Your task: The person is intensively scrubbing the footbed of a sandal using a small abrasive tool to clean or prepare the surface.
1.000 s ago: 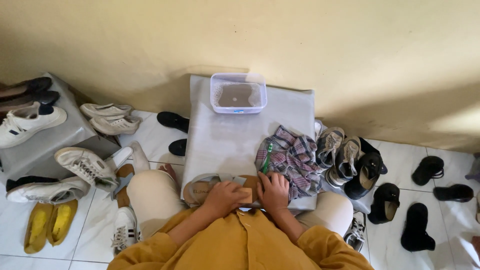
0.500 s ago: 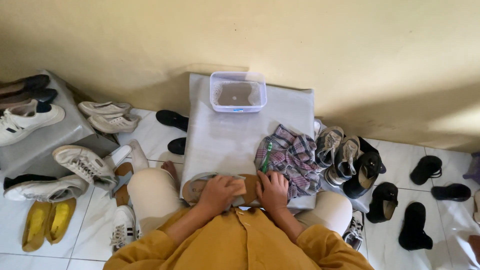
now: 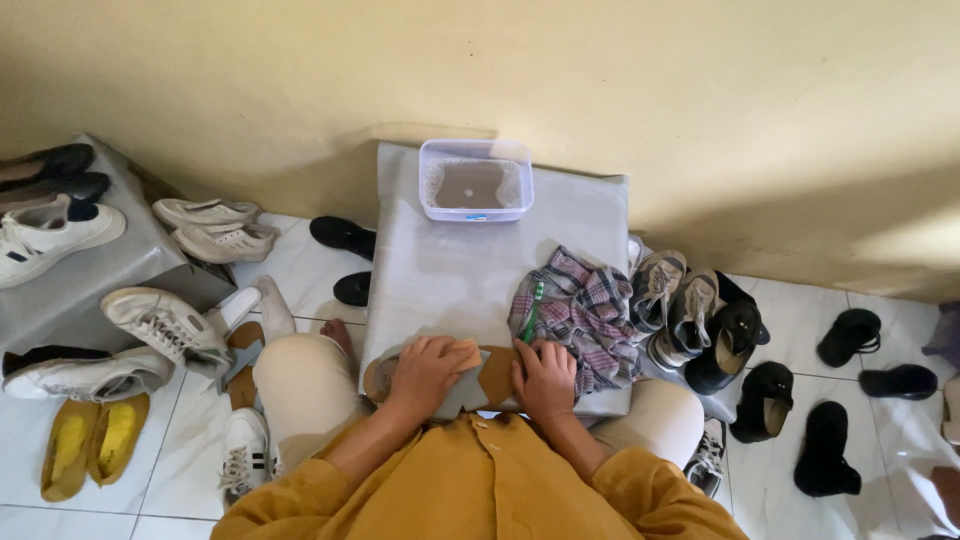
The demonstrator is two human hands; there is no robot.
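the person sits on the tiled floor (image 3: 300, 262) with a low grey table (image 3: 455, 265) between the knees. a brown shoe (image 3: 492, 378) lies on its side at the table's near edge, sole towards the camera. the left hand (image 3: 428, 368) lies over the shoe's left part, fingers curled and pressing a small tan sponge (image 3: 463, 354) against it, so that hand is closed on the sponge. the right hand (image 3: 546, 378) clamps the shoe's right end, fingers wrapped over the top.

just beyond the right hand a plaid cloth (image 3: 582, 312) lies crumpled on the table, touching the hand's far side. a green toothbrush (image 3: 531, 310) rests on the cloth's left edge, handle pointing towards the hands. at the table's far end, against the yellow wall (image 3: 600, 90), stands a clear plastic tub (image 3: 475, 180) with cloudy water in it, well apart from the hands.

right of the table sit grey sneakers (image 3: 672, 295) and a black shoe (image 3: 733, 345), with more black shoes (image 3: 830, 400) scattered beyond on the tiles. left of the person lie white sneakers (image 3: 160, 325) and yellow insoles (image 3: 92, 442). a grey box (image 3: 80, 280) at far left carries more white and dark shoes.
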